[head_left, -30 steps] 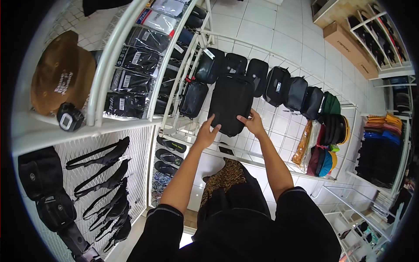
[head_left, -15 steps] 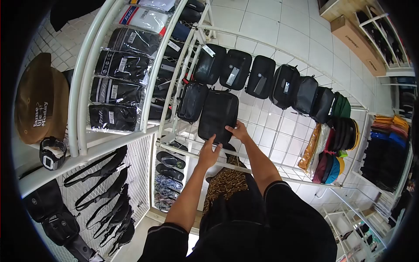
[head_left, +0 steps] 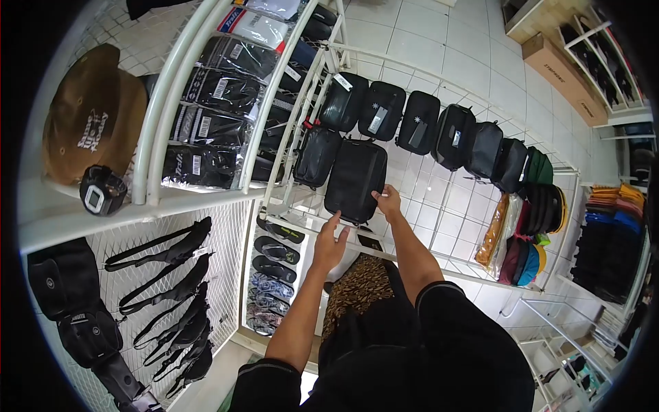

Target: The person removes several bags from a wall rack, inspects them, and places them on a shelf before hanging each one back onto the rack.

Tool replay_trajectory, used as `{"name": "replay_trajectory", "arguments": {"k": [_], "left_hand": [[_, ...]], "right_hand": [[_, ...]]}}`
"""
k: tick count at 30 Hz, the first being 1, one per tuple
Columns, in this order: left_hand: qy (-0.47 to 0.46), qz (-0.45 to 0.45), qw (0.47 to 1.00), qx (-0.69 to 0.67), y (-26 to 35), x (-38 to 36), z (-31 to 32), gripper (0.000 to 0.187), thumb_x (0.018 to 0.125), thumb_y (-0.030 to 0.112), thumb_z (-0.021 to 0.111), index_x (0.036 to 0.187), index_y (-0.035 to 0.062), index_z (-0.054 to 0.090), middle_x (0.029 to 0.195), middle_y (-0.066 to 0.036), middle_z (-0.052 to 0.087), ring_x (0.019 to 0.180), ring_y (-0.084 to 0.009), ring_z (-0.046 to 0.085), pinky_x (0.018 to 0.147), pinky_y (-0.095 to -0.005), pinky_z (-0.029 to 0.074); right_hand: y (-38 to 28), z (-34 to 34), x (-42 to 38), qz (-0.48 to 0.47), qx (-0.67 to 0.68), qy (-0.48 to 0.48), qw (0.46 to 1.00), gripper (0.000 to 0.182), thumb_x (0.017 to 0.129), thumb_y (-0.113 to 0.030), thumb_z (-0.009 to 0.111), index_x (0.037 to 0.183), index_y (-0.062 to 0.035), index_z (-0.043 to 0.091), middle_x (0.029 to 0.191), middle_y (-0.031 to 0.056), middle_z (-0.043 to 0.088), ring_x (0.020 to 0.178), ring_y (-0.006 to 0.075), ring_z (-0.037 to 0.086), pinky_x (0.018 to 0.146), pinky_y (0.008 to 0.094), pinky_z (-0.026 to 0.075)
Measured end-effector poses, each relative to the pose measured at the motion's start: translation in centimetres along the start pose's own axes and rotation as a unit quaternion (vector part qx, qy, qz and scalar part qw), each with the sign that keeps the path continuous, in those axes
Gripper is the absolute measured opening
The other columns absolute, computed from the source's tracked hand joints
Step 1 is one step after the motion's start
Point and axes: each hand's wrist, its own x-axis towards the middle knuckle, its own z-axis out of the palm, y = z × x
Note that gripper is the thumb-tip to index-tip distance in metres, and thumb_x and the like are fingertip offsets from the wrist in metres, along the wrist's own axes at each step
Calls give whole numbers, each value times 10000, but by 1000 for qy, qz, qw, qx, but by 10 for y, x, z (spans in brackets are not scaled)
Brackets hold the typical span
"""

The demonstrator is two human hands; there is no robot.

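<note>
A black rectangular zip bag point(head_left: 357, 175) lies on the white wire rack right in front of me. My right hand point(head_left: 388, 203) is at its lower right edge, thumb on the bag's face and fingers curled beside it. At the bag's lower edge, my left hand point(head_left: 331, 244) reaches up with index finger stretched out and thumb apart, its fingertip at the bag's border. A smaller black bag point(head_left: 316, 158) sits close on the left. Behind them runs a row of black bags, among them a tagged black case point(head_left: 381, 111).
Wrapped dark packs point(head_left: 206, 127) fill the shelf at left, near a brown cap point(head_left: 93, 127) and a watch point(head_left: 101, 190). Slings point(head_left: 175, 275) and sandals point(head_left: 274, 250) hang below. Coloured caps point(head_left: 525, 264) stand at the rack's right end. A cardboard box point(head_left: 563, 75) lies farther back.
The whole view has shifted, so the rack and shelf appear farther right. Both hands stay at the black bag; my right hand is now a little farther off its face, nearer the edge.
</note>
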Motion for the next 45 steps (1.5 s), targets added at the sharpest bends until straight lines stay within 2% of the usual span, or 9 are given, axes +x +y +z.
{"name": "replay_trajectory", "arguments": {"k": [6, 8, 12, 18, 24, 35, 40, 42, 45], "left_hand": [[11, 26, 1000, -9, -16, -27, -7, 528, 968, 220, 639, 1445, 85, 458, 1286, -228, 613, 1191, -327, 605, 957, -401, 482], [10, 27, 999, -14, -17, -40, -17, 535, 965, 233, 646, 1449, 103, 460, 1291, -220, 613, 1205, -316, 599, 956, -404, 479], [60, 51, 996, -51, -18, -86, -53, 506, 960, 216, 638, 1413, 53, 484, 1251, -246, 611, 1143, -361, 610, 965, -420, 477], [181, 44, 977, -107, -52, -194, -144, 487, 956, 230, 653, 1394, 71, 511, 1227, -208, 650, 1102, -307, 651, 919, -398, 499], [348, -1, 926, -145, -88, -328, -245, 474, 960, 206, 644, 1399, 83, 512, 1248, -179, 649, 1146, -267, 641, 945, -362, 504], [692, 98, 712, -74, -58, -553, -406, 398, 936, 92, 660, 1312, 3, 565, 1118, -157, 696, 1006, -199, 683, 854, -320, 518], [775, 112, 605, 144, 9, -656, -499, 403, 928, 125, 662, 1306, 15, 575, 1119, -183, 673, 1045, -283, 662, 912, -371, 496], [788, 106, 529, 297, 36, -683, -534, 405, 906, 148, 678, 1284, 28, 592, 1119, -171, 650, 1057, -329, 625, 937, -414, 481], [783, 74, 498, 366, 74, -708, -571, 405, 899, 161, 685, 1281, 54, 605, 1227, -158, 616, 1155, -362, 572, 989, -395, 455]], "right_hand": [[0, 11, 18, -25, 1, 74, 997, 441, 768, -270, 833, 1098, -23, 676, 1047, 124, 712, 998, 272, 673, 867, 367, 505], [-45, -2, -3, 8, -189, 33, 981, 531, 765, -357, 817, 1146, -20, 665, 1085, 166, 701, 1050, 326, 662, 908, 393, 504], [-77, 2, -35, -191, -232, 139, 944, 621, 811, -367, 785, 1263, 12, 590, 1092, 223, 690, 1037, 352, 664, 909, 399, 516], [-122, 35, -213, -346, 45, -129, 928, 330, 896, -147, 687, 1181, 8, 624, 938, 87, 692, 845, 136, 638, 771, 274, 510], [-149, 134, -433, -282, 132, -388, 867, 248, 922, -14, 599, 1166, 25, 610, 884, 43, 644, 779, 106, 603, 704, 221, 480], [-269, 278, -707, -452, 24, -683, 574, 204, 957, -66, 642, 1148, 4, 641, 953, 24, 659, 780, 38, 588, 664, 185, 457], [-367, 301, -841, -580, 101, -669, 454, 173, 958, -81, 637, 1109, 2, 658, 925, 22, 672, 737, 55, 599, 635, 214, 475], [-400, 308, -887, -674, 94, -605, 412, 189, 928, -78, 655, 1110, -29, 667, 943, 67, 695, 717, 114, 632, 639, 247, 497], [-440, 329, -945, -783, 110, -505, 345, 249, 886, -58, 646, 1134, -81, 660, 943, 122, 691, 719, 245, 665, 638, 343, 520]]}}
